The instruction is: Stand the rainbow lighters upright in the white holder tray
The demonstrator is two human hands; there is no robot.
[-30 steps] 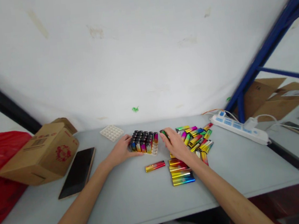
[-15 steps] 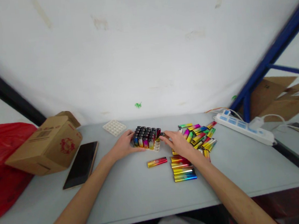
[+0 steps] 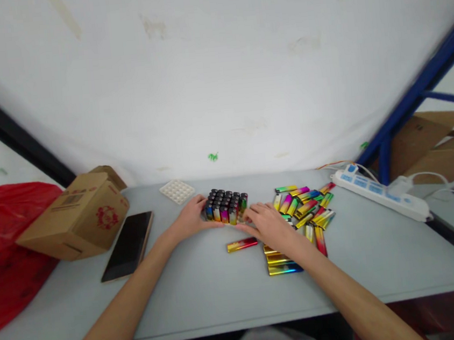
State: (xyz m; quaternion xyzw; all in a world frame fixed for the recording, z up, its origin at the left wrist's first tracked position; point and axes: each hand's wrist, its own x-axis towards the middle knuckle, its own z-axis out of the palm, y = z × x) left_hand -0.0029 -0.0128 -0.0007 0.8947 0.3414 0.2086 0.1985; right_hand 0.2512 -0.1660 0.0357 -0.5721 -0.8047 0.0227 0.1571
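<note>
Several colourful lighters with black tops [image 3: 223,207] stand upright in tight rows in a pale tray, mostly hidden beneath them. My left hand [image 3: 193,217] is closed round the tray's left side, thumb along its front. At the right side, my right hand [image 3: 262,221] touches the tray's front corner with curled fingers; whether a lighter is between them is hidden. A red and gold lighter [image 3: 242,244] lies in front of the tray. More lighters lie in a loose pile [image 3: 306,205] on the right, and several are lined up [image 3: 285,267] under my right wrist.
An empty white tray [image 3: 177,191] lies behind my left hand. On the left are a dark phone [image 3: 127,246], a cardboard box [image 3: 72,218] and a red bag [image 3: 14,252]. A white power strip [image 3: 381,195] with cables lies on the right.
The black-topped lighter that my right hand held beside the rows is no longer visible in its fingers. That hand has come down to the tray's front right corner. The view has shifted slightly.
</note>
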